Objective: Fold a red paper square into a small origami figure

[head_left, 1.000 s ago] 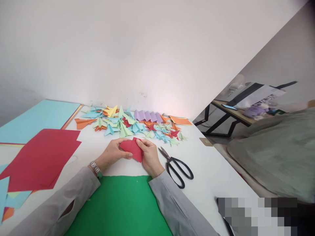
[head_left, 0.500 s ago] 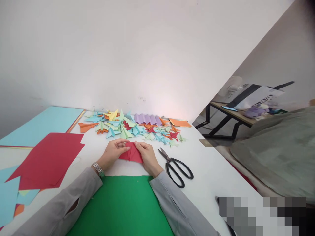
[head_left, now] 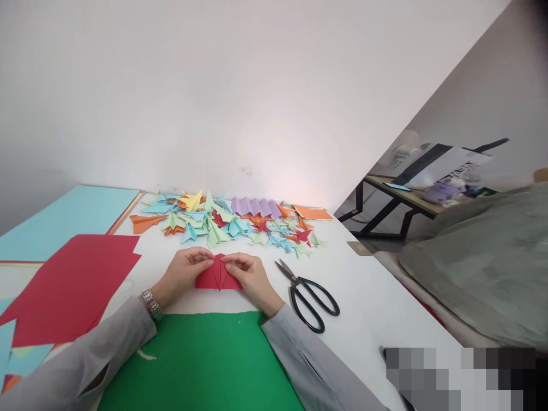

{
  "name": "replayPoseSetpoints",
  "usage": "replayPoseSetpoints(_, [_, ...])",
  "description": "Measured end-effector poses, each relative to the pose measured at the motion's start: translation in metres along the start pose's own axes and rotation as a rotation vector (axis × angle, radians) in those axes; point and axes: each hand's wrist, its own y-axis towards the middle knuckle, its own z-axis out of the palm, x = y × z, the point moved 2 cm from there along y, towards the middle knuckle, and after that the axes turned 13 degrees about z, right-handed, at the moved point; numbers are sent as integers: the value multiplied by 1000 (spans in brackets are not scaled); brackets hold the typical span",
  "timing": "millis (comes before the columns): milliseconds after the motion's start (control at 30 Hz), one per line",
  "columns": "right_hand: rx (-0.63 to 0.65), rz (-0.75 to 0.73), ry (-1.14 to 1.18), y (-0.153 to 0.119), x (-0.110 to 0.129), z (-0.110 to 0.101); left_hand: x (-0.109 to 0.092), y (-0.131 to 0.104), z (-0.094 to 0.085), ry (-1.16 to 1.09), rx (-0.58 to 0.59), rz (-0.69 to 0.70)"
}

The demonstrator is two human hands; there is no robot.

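Observation:
Between my two hands is a small folded piece of red paper [head_left: 219, 279], its upper edge peaked and a crease running down its middle. My left hand [head_left: 188, 271] pinches its left side, thumb in front and fingers behind. On the other side my right hand [head_left: 249, 278] grips the right part, with the thumb pressed near the centre fold. Below the hands lies a green sheet [head_left: 201, 359] that reaches the bottom of the view. Black-handled scissors [head_left: 306, 294] rest, blades apart, just right of my right hand.
Along the wall lies a pile of folded paper planes [head_left: 214, 220] in several colours. A pleated purple paper [head_left: 256, 208] and orange sheets [head_left: 314, 213] sit behind it. Large red sheets [head_left: 77, 285] and light-blue sheets [head_left: 64, 217] cover the left. A wooden table [head_left: 398, 194] stands at right.
The red paper has come slightly left and nearer, and its peak now sits centred. My right thumb has moved onto the front near the middle fold. The view has shifted a little.

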Motion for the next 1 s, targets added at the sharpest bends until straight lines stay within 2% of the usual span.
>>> replayPoseSetpoints(133, [45,51,32,-3,4,-4,0,-1,0,16,-6,-27])
replayPoseSetpoints(333, [36,86,165,-2,0,-6,3,-2,2,-108,91,-59])
replayPoseSetpoints(533, [49,86,163,-1,-3,-6,-1,-4,5,-123,47,-48])
replayPoseSetpoints(767, [55,77,163,1,-4,-4,-4,-3,4,-25,60,31])
replayPoseSetpoints(1000, [-28,43,42,1,-2,-2,-6,-2,2,55,26,93])
